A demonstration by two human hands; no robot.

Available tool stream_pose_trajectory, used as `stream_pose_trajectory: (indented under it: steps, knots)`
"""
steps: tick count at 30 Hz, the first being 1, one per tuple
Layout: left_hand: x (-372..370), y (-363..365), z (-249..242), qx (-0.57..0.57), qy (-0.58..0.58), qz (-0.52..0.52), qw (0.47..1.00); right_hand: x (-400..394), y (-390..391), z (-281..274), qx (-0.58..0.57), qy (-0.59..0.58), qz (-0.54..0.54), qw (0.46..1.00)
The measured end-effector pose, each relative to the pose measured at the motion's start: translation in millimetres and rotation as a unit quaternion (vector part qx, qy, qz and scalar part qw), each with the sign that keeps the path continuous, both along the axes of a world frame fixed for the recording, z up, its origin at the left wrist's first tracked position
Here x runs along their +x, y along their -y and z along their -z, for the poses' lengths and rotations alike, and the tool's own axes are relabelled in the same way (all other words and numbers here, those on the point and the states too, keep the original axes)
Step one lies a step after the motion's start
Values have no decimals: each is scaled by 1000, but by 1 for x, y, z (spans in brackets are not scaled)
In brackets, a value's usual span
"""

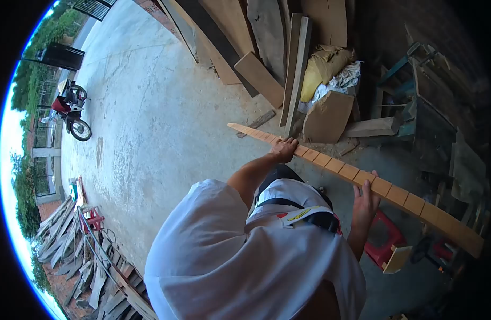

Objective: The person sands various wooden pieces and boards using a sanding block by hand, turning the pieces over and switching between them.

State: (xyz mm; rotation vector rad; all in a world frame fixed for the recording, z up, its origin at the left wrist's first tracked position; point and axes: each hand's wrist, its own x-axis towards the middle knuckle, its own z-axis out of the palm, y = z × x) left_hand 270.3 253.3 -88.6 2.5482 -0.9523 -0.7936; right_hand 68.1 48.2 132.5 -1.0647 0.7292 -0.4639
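A long light-brown wooden plank (380, 185), marked by several crosswise lines or grooves, runs slantwise in front of my body. Its narrow-looking end lies toward the far left and its broad-looking end toward the lower right. My left hand (284, 150) is closed over the plank left of its middle, knuckles up. Farther along, my right hand (366, 201) grips the near edge, with fingertips on the upper face and part of the hand hidden beneath.
Boards (267, 32) lean at the back beside a yellow sack (324, 69). A red plastic stool (385, 237) stands below the plank's right half. Scrap wood (91, 266) is piled at lower left, and a motorbike (72, 110) is parked on the concrete floor (133, 106).
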Motion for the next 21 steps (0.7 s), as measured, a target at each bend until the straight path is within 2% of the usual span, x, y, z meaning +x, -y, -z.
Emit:
stream_pose_trajectory:
  steps: [2,5,7,9,11,12,13,15,17,19,21]
  knots:
    - [-23,19,-19,13,-13,6,1000,-17,22,-8,4,-27,9,1000]
    - [-56,49,-43,38,6,58,998,-42,73,-17,16,0,-8,1000]
    - [-72,64,-50,17,10,43,999,-51,106,-23,-9,-38,8,999]
    - [-89,69,-48,-21,-38,45,998,-57,144,-19,-22,-33,-42,998]
    - [-103,70,-58,-47,-63,-7,997,-53,169,-14,-40,-21,-91,995]
    - [-104,75,-92,7,-81,-10,997,-46,179,-8,-34,-39,-81,995]
    - [-104,74,-72,36,-94,-19,995,-36,188,-3,-29,-57,-71,995]
    - [-110,73,-88,34,-117,-70,990,-15,199,9,-24,-56,-65,996]
    - [-111,73,-97,25,-116,-87,989,5,208,25,90,-54,-32,994]
    - [-113,74,-110,18,-118,-97,988,18,219,36,98,-63,-51,992]
    - [-108,82,-129,-1,-186,-132,974,35,236,41,113,-73,-62,989]
